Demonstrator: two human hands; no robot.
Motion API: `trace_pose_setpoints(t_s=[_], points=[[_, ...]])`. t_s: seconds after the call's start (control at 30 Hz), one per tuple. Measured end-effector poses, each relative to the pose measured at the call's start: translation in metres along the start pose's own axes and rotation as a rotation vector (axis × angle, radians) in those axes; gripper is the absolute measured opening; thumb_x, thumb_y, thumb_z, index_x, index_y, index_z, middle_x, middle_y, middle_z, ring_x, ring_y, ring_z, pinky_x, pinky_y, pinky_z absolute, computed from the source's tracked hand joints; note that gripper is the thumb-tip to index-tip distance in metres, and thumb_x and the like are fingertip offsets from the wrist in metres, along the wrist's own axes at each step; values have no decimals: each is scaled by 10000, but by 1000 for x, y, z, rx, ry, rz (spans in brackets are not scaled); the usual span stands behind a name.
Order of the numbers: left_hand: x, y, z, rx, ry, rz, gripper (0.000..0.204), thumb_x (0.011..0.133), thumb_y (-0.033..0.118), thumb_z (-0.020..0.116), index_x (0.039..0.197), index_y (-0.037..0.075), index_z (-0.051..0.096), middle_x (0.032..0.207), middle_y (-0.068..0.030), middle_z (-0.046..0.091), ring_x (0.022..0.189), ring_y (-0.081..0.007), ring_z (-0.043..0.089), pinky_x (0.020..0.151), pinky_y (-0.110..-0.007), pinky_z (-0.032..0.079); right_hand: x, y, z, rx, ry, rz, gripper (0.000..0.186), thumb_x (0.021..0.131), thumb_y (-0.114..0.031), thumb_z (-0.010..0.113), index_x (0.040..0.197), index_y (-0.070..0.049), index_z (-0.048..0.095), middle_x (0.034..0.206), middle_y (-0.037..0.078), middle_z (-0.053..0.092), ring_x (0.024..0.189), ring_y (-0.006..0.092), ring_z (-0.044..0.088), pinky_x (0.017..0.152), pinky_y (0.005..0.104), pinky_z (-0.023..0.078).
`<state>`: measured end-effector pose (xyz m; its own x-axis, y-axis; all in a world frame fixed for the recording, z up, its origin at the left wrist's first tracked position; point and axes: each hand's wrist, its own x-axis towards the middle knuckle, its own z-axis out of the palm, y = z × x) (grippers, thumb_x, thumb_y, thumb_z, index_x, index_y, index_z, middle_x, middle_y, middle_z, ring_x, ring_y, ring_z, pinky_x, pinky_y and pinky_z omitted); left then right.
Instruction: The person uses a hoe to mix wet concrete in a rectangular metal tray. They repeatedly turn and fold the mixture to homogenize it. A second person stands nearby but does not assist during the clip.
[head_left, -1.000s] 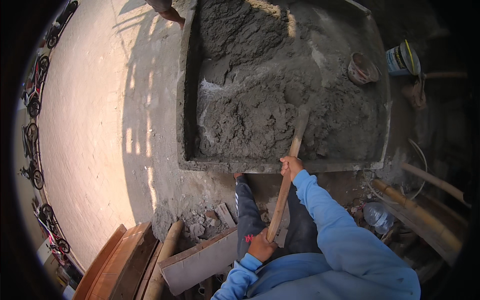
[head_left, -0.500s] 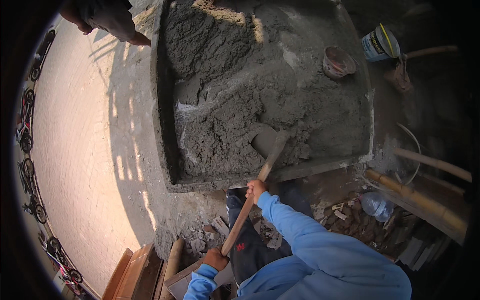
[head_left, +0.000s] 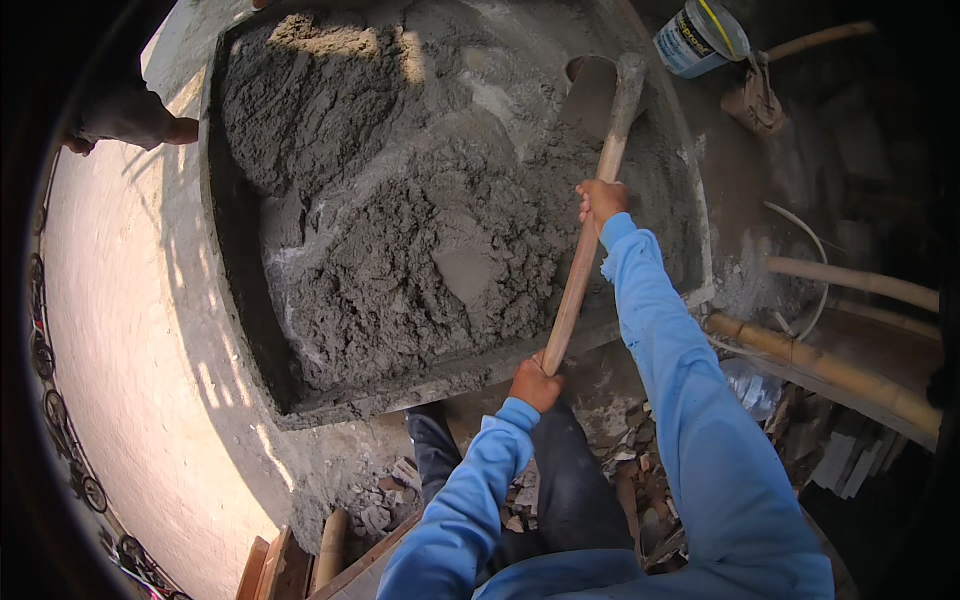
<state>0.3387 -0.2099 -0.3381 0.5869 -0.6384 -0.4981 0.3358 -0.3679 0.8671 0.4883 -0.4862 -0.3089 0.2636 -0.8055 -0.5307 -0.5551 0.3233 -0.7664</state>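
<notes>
I hold a long wooden-handled hoe (head_left: 582,275) with both hands. My left hand (head_left: 538,385) is wrapped round the lower end of the handle, near the front edge of a wide shallow mixing trough (head_left: 232,280). Farther up the handle, my right hand (head_left: 603,203) is closed, its arm stretched forward. The hoe's blade is at the far right of the trough, over or against a reddish bowl that it mostly hides. Wet grey mortar (head_left: 390,270) fills much of the trough, piled rough at the left and middle, with a smooth patch in the heap.
Beyond the trough's right corner stand a white-and-blue bucket (head_left: 690,45) and a hanging cloth (head_left: 757,105). Bamboo poles (head_left: 830,370), a clear plastic bottle (head_left: 752,388) and rubble (head_left: 650,500) lie at right. Another person's leg (head_left: 130,125) is at upper left; boards (head_left: 265,570) are near left.
The hoe has left the mortar heap at the front and swung far and right to the bowl. Both hands moved forward and right with it. The view has shifted too.
</notes>
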Motion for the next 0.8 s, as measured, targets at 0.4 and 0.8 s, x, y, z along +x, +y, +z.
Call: trace_pose_setpoints(t_s=[0.4, 0.8], points=[[-204, -21, -75, 270, -136, -270, 242, 704, 172, 662, 900, 44, 599, 735, -202, 618, 715, -394, 631, 684, -455, 499, -138, 153, 4, 258, -169, 629, 143, 742, -9, 673, 719, -40, 535, 591, 28, 485, 462, 145, 471, 434, 335, 408], [-28, 25, 17, 160, -255, 33, 244, 716, 145, 666, 900, 1, 596, 701, -200, 625, 646, -343, 632, 628, -427, 488, -8, 26, -121, 325, 76, -31, 143, 803, -5, 643, 873, 14, 521, 613, 68, 509, 459, 159, 519, 418, 340, 439]])
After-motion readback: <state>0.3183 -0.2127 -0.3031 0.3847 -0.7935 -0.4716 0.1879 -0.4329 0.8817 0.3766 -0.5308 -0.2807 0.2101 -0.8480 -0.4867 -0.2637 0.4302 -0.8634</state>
